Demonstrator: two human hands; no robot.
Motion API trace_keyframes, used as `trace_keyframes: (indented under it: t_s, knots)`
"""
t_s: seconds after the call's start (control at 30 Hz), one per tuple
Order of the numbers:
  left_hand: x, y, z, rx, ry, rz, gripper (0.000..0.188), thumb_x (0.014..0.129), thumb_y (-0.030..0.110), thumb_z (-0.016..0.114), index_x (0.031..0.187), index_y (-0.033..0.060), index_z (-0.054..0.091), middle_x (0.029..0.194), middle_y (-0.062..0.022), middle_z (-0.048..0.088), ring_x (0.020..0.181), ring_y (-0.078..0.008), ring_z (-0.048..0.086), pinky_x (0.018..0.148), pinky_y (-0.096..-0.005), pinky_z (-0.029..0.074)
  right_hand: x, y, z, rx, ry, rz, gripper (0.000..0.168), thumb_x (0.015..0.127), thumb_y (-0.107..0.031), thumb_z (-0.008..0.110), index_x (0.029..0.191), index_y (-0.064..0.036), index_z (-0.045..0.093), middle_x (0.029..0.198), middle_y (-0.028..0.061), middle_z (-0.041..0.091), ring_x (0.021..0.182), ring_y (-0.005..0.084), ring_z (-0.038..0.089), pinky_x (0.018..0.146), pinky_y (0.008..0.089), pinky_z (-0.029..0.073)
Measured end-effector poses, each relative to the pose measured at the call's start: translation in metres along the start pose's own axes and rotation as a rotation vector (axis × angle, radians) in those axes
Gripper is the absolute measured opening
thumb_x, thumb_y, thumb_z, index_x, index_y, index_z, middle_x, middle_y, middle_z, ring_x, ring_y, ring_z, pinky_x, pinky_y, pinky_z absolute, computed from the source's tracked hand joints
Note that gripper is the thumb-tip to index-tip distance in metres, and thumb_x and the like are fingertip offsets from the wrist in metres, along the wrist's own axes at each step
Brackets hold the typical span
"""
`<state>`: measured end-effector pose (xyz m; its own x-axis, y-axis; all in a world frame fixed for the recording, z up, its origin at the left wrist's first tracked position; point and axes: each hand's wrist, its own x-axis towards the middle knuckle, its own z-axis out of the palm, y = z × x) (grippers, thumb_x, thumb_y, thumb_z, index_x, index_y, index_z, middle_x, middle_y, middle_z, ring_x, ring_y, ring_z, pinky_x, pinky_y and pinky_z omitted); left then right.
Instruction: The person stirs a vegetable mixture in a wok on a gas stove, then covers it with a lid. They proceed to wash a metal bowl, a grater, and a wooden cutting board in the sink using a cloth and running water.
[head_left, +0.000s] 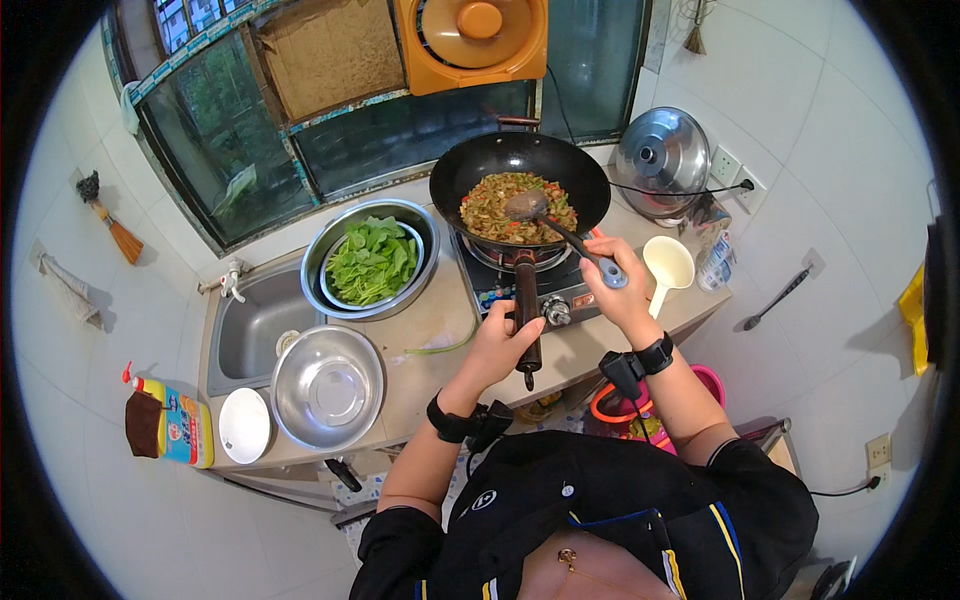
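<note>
A black wok (592, 184) rests on the gas stove (495, 285) by the window. My left hand (499, 341) is wrapped around its dark wooden handle (528, 300). Chopped vegetables (491, 199) with red and green pieces fill the wok's bottom. In my right hand (619, 285) is a cooking ladle (559, 229) with a grey-blue handle end. The ladle's bowl lies on the food, rounded side up. The stove's knob (556, 310) sits just right of the wok handle.
Leafy greens (373, 262) fill nested metal basins (315, 289) left of the stove. A steel bowl (328, 386), white bowl (244, 425) and detergent bottle (180, 424) stand near the sink (251, 337). Rightward are a cream plastic ladle (667, 264) and a metal lid (664, 161) against the wall.
</note>
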<state>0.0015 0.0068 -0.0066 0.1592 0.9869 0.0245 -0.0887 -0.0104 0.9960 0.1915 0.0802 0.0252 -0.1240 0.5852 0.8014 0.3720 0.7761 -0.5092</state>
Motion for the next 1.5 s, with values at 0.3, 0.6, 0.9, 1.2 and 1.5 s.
trace_keyframes:
  t_s: [0.3, 0.6, 0.9, 1.2, 1.5]
  knots:
    - [0.004, -0.006, -0.004, -0.007, -0.022, 0.000, 0.042, 0.083, 0.019, 0.059, 0.108, -0.0045, 0.035, 0.073, -0.0086, 0.057, 0.061, -0.0097, 0.054, 0.050, -0.0238, 0.044, 0.093, -0.011, -0.043, 0.266, -0.029, 0.321, 0.015, 0.077, -0.009, 0.060, 0.088, 0.002, 0.058, 0.076, 0.0069, 0.061, 0.064, 0.0107, 0.060, 0.059, 0.0226, 0.048]
    - [0.003, 0.002, -0.003, -0.041, -0.046, -0.009, 0.039, 0.082, 0.016, 0.061, 0.103, -0.0030, 0.034, 0.074, -0.0100, 0.057, 0.061, -0.0098, 0.054, 0.051, -0.0240, 0.044, 0.169, -0.021, -0.076, 0.127, -0.194, 0.319, 0.015, 0.074, -0.009, 0.058, 0.083, 0.002, 0.054, 0.079, 0.0075, 0.062, 0.063, 0.0100, 0.059, 0.057, 0.0221, 0.048]
    - [0.005, -0.002, -0.006, -0.040, -0.047, -0.008, 0.035, 0.082, 0.013, 0.060, 0.102, -0.0014, 0.035, 0.075, -0.0088, 0.059, 0.061, -0.0087, 0.054, 0.050, -0.0232, 0.043, 0.192, -0.032, -0.084, 0.071, -0.202, 0.461, 0.019, 0.074, -0.016, 0.058, 0.080, 0.002, 0.056, 0.072, 0.0077, 0.062, 0.056, 0.0123, 0.059, 0.051, 0.0225, 0.049]
    - [0.004, -0.002, -0.005, -0.028, -0.040, -0.012, 0.036, 0.082, 0.014, 0.060, 0.102, -0.0011, 0.035, 0.074, -0.0088, 0.059, 0.062, -0.0089, 0.055, 0.051, -0.0229, 0.043, 0.181, -0.038, -0.065, 0.066, -0.174, 0.408, 0.017, 0.074, -0.014, 0.058, 0.076, 0.002, 0.056, 0.068, 0.0081, 0.061, 0.052, 0.0126, 0.059, 0.047, 0.0214, 0.048]
    - [0.005, -0.005, -0.004, -0.063, -0.034, 0.011, 0.039, 0.082, 0.017, 0.061, 0.101, -0.0007, 0.033, 0.071, -0.0080, 0.057, 0.057, -0.0086, 0.053, 0.048, -0.0231, 0.042, 0.166, -0.022, -0.054, 0.179, -0.101, 0.451, 0.015, 0.074, -0.011, 0.059, 0.076, 0.003, 0.054, 0.069, 0.0084, 0.062, 0.053, 0.0121, 0.059, 0.046, 0.0222, 0.048]
